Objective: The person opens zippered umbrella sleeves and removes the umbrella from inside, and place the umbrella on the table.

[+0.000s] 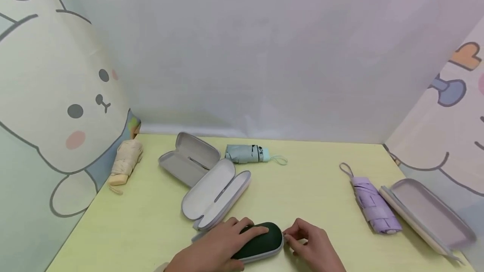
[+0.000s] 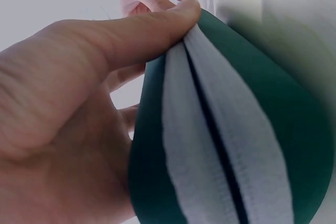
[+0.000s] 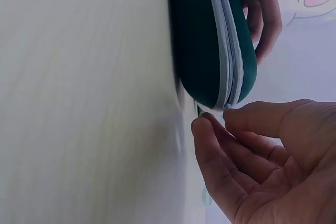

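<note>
A dark green zip case with a pale grey zip band lies at the table's front, probably a glasses case. My left hand holds it from the left, fingers over its top. In the left wrist view the thumb of that hand presses the zip band, where the two pale edges stand slightly apart behind it. My right hand is at the case's right end. Its fingers pinch at the zip's end in the right wrist view; the pull itself is mostly hidden by the fingertips.
Behind the left hand two open hard cases, one grey and one white-lined, lie close together. Folded umbrellas lie around: beige, grey-green, purple. Another open case sits at the table's right edge.
</note>
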`<state>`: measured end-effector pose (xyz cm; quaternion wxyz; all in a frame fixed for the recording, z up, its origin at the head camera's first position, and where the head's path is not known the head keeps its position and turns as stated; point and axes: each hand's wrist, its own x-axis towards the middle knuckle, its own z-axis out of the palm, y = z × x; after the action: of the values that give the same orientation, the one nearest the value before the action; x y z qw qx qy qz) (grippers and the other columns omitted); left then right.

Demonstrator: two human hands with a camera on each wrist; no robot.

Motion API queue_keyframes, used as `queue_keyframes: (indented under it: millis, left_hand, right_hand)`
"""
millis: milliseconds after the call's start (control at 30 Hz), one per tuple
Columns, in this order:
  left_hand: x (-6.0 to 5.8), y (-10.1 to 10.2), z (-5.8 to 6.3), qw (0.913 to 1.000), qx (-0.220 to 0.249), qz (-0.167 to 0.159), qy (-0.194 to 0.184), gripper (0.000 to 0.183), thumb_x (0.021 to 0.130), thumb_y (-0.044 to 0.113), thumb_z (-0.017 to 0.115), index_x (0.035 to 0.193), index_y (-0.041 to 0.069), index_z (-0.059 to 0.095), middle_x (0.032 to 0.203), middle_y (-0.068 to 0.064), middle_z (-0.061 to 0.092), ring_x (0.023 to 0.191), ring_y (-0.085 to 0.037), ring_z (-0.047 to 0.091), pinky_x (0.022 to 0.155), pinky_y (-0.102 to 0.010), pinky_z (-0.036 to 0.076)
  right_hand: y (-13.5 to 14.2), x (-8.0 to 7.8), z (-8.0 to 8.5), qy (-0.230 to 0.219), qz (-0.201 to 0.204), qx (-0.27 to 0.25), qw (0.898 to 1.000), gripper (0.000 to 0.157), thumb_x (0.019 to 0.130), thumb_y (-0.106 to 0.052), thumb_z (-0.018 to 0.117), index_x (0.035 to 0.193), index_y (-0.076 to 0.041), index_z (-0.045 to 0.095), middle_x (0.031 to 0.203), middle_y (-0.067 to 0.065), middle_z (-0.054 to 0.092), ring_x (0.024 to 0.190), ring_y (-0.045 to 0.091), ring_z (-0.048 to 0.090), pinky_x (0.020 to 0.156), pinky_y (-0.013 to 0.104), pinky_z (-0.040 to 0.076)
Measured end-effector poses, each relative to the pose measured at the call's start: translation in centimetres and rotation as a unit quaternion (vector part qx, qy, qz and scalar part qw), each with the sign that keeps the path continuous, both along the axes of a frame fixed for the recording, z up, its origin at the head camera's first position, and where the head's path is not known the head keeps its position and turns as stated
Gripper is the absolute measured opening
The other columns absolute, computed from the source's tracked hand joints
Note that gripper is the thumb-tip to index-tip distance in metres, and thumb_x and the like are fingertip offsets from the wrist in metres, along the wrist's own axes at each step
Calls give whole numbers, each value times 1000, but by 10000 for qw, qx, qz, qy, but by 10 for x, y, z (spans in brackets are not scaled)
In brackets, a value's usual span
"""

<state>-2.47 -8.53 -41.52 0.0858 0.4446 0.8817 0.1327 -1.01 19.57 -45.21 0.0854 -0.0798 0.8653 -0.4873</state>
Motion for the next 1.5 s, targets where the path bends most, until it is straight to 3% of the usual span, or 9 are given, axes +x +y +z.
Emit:
queue_keyframes:
  millis: [133, 300, 600, 767, 900, 1000, 1100, 1333, 1500]
  left_hand:
    - [0, -2, 1, 9999, 92, -16, -105, 86, 86, 36, 76, 152, 43, 21, 137, 13, 48, 105, -5, 49, 81, -24, 45]
    - [0, -1, 2, 10000, 68, -63, 28, 87, 85, 36, 76, 152, 43, 21, 137, 13, 49, 106, -6, 50, 82, -24, 46]
    - [3, 1, -3, 9999, -60, -94, 113, 87, 85, 38, 76, 152, 43, 21, 137, 12, 49, 106, -8, 51, 80, -25, 46]
    - [4, 1, -3, 9997, -22, -149, 191, 87, 85, 36, 77, 151, 45, 21, 137, 13, 49, 105, -7, 50, 81, -23, 46]
    - [5, 3, -4, 9978, 143, -405, 498, 87, 84, 32, 78, 151, 44, 25, 134, 13, 51, 98, -5, 49, 77, -17, 42]
    - [9, 7, -7, 9942, 216, -721, 769, 80, 86, 36, 75, 151, 41, 27, 132, 13, 53, 93, -3, 46, 74, -13, 36]
    - [11, 12, -10, 9934, 191, -893, 692, 71, 91, 46, 65, 151, 40, 27, 136, 12, 50, 92, -1, 41, 72, -11, 31]
    - [12, 16, -11, 9938, 475, -956, 302, 61, 97, 49, 53, 152, 43, 28, 152, 11, 40, 84, 0, 34, 71, -10, 29]
    - [13, 13, -11, 9908, 692, -992, 614, 58, 96, 50, 52, 150, 40, 33, 141, 9, 48, 79, -1, 30, 71, -10, 26]
  right_hand:
    - [-1, -6, 3, -85, 31, 216, 9997, 9, 88, -23, 73, 87, -17, 66, 88, -3, 73, 68, 4, 66, 58, 23, 53]
    - [0, -12, 5, -56, 47, 484, 9988, 8, 87, -25, 74, 87, -20, 68, 79, -4, 71, 61, 4, 63, 58, 22, 52]
    - [4, -25, 3, 31, 516, 531, 9973, 5, 87, -23, 74, 87, -19, 72, 79, -5, 73, 61, 4, 63, 56, 24, 53]
    - [0, -35, 1, 253, 780, 430, 9957, 7, 84, -12, 75, 81, -17, 71, 78, -6, 73, 59, 4, 61, 54, 23, 51]
    - [-9, -40, -1, 272, 849, 344, 9954, 11, 83, -9, 75, 78, -18, 70, 75, -5, 72, 57, 3, 58, 53, 23, 50]
    - [-18, -40, -5, 251, 1072, 314, 9934, 10, 82, -13, 76, 78, -20, 71, 72, -6, 72, 61, 2, 61, 56, 21, 50]
    - [-28, -42, -9, 276, 1411, 232, 9893, 12, 83, -14, 75, 77, -24, 72, 72, -9, 73, 65, 2, 63, 60, 20, 50]
    - [-45, -48, -7, 285, 1795, 96, 9833, 26, 86, -2, 68, 79, -26, 73, 72, -11, 72, 63, 3, 63, 58, 22, 51]
    - [-54, -50, -6, 320, 1893, 75, 9814, 23, 87, -6, 69, 78, -27, 73, 71, -12, 71, 62, 1, 63, 60, 21, 52]
